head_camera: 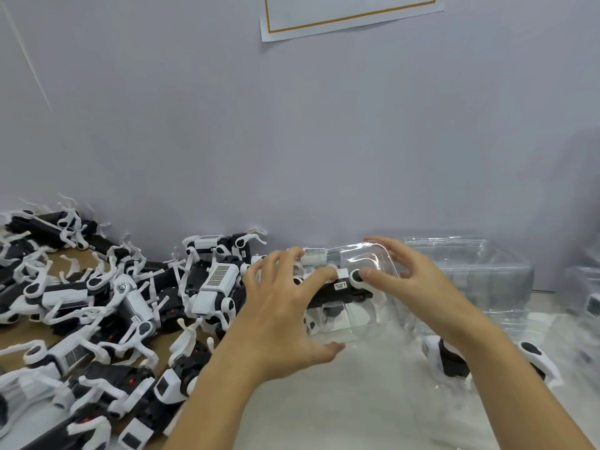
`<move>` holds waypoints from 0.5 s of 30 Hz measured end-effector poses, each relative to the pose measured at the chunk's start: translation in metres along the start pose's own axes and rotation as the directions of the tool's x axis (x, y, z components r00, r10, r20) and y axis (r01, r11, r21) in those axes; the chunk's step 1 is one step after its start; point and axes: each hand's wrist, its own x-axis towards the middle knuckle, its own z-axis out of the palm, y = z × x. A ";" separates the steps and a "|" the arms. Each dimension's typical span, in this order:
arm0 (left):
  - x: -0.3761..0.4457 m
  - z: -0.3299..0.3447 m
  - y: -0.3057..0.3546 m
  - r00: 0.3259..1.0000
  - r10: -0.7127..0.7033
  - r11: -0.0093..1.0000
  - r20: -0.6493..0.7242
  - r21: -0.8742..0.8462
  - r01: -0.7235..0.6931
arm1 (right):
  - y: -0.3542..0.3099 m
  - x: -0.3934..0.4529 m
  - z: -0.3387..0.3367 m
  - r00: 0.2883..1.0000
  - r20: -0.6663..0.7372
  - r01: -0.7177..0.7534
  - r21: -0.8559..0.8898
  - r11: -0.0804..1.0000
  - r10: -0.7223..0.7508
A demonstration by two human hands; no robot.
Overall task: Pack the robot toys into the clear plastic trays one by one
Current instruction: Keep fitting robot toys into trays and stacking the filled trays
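Note:
A clear plastic tray stands tilted in the middle of the table, with a black and white robot toy lying inside it. My left hand covers the tray's left side; its fingers press on the toy and its thumb lies under the tray's near edge. My right hand holds the tray's right side, fingers over the top rim and thumb on the toy's round black joint. A big pile of loose robot toys fills the left half of the table.
A stack of empty clear trays stands at the back right against the grey wall. Another robot toy in a tray lies under my right forearm. More clear trays sit at the far right edge.

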 end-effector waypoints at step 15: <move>0.001 0.000 0.008 0.996 0.044 0.991 -0.077 0.133 -0.033 | 0.005 -0.003 0.000 0.992 -0.067 0.110 0.028 0.994 -0.108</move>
